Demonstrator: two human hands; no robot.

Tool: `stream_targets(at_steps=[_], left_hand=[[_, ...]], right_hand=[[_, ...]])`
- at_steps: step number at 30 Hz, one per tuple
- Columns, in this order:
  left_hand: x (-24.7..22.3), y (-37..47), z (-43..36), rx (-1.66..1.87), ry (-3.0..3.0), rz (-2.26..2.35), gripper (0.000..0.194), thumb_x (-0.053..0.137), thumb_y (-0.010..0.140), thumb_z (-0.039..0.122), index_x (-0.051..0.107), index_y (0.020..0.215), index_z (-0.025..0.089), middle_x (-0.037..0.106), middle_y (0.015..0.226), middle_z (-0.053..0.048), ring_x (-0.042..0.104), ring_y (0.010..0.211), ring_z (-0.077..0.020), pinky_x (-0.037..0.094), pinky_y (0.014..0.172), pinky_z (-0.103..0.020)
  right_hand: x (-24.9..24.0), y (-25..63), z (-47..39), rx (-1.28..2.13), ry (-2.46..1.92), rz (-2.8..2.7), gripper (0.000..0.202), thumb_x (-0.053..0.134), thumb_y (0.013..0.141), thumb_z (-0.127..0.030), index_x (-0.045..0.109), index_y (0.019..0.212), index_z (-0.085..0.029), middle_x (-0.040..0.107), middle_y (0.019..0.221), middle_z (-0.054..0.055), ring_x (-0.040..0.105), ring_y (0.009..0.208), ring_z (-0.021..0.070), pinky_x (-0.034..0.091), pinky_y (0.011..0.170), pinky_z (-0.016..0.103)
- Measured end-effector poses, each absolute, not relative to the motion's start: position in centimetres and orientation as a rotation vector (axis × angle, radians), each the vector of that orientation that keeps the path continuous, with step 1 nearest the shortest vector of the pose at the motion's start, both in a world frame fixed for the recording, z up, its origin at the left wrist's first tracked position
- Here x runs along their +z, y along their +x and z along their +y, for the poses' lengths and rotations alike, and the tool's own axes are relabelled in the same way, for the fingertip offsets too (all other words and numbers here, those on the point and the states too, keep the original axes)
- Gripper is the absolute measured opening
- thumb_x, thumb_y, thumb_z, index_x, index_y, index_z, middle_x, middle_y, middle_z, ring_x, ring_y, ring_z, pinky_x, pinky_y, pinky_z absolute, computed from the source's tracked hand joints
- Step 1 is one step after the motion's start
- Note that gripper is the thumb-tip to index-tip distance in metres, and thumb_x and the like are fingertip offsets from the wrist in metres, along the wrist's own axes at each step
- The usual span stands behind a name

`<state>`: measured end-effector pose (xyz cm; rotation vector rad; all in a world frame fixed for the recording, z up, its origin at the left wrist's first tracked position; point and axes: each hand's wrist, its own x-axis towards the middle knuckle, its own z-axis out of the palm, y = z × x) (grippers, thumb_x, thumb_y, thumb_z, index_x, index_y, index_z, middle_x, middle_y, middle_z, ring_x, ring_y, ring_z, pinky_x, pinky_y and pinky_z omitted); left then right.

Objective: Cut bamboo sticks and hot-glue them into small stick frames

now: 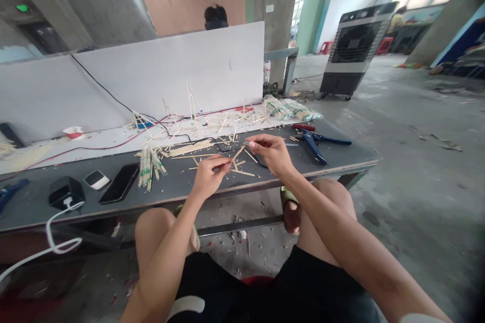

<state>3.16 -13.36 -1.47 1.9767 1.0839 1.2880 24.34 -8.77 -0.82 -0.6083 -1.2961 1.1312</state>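
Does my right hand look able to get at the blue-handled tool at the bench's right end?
Probably yes: nothing tall stands between your right hand and the blue-handled tool, though the hand looks busy pinching near a thin stick and may need freeing.

The bare left forearm [166, 245] and right forearm [337, 227] reach forward and inward. The left hand [210, 176] is held in a pinch; the right hand [272, 154], slightly farther forward, pinches too.
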Motion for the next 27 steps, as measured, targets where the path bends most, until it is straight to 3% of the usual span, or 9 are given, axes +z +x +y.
stream_targets(at_steps=[9,27], left_hand=[[-1.06,3.28,-13.48,1.313,1.98,1.099,0.016,0.068,0.088,0.032,0.081,0.09,0.021,0.068,0.08,-0.007,0.057,0.067,-0.0176,0.041,0.056,-0.027],[-1.24,3.08,-13.43,1.304,2.029,1.122,0.018,0.066,0.09,0.032,0.08,0.093,0.021,0.069,0.082,-0.007,0.059,0.069,-0.0171,0.042,0.056,-0.026]], right_hand=[[-0.31,24.72,-9.01,1.013,-0.674,-1.377,0.024,0.082,0.072,-0.042,0.081,0.087,-0.023,0.073,0.08,0.003,0.06,0.071,0.0163,0.048,0.062,0.03],[-0.15,24.73,-9.46,0.883,-0.68,-1.49,0.02,0.076,0.081,-0.039,0.081,0.092,-0.023,0.075,0.087,0.005,0.065,0.08,0.0196,0.051,0.069,0.033]])
